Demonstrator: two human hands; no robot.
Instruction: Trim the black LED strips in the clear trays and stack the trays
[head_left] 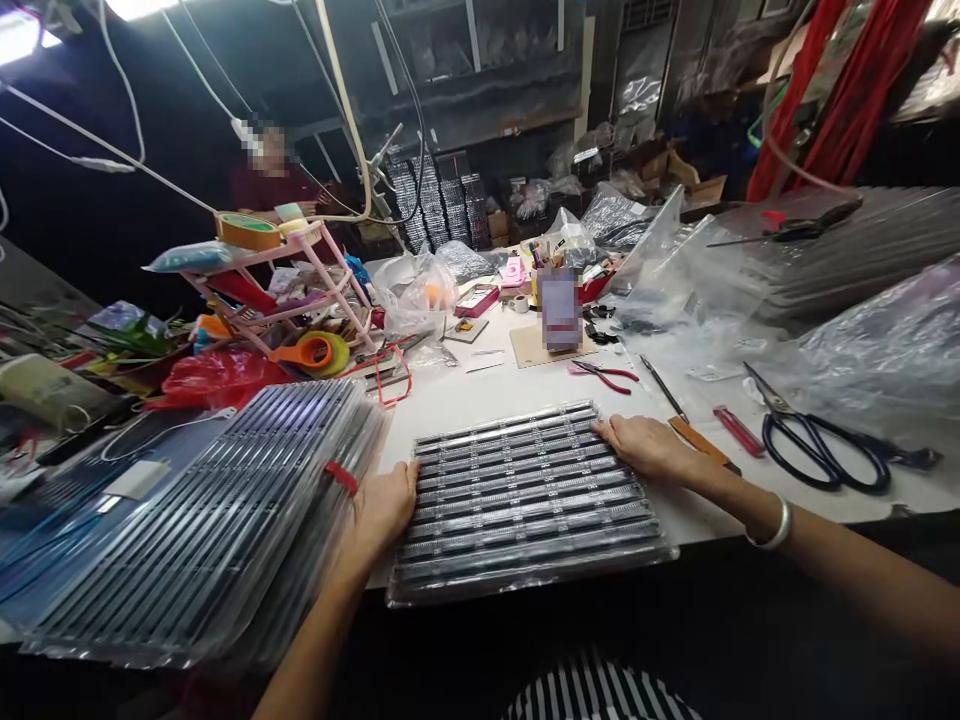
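Clear plastic tray of dark ribbed strips (pixel 525 500) lies flat at the near edge of the white table (pixel 480 395), its near end overhanging the edge a little. Left hand (pixel 382 505) presses against the tray's left edge, fingers curled loosely, thumb toward the tray; no closed grasp visible. Right hand (pixel 646 445) lies on the tray's far right corner, fingers extended flat and fairly open, touching the rim. Silver bangle (pixel 776 525) on the right wrist.

Just left of the left hand: stack of similar clear trays with dark strips (pixel 202 520), tilted, a red band (pixel 342 477) on its right edge. Right of the right hand, on the table: brown-handled blade tool (pixel 694 432), red utility knife (pixel 739 430), large black-handled scissors (pixel 821 445). Farther off, centre: pink-handled pliers (pixel 604 375), tan cardboard piece (pixel 536 345) with a blurred upright object on it. Far left: pink plastic rack (pixel 289 285) with tape rolls, orange tape roll (pixel 313 352) below, red plastic bag (pixel 217 378) near it. Right side: crumpled clear plastic bags (pixel 870 350). Another person (pixel 274 175) sits at the far left, well apart.
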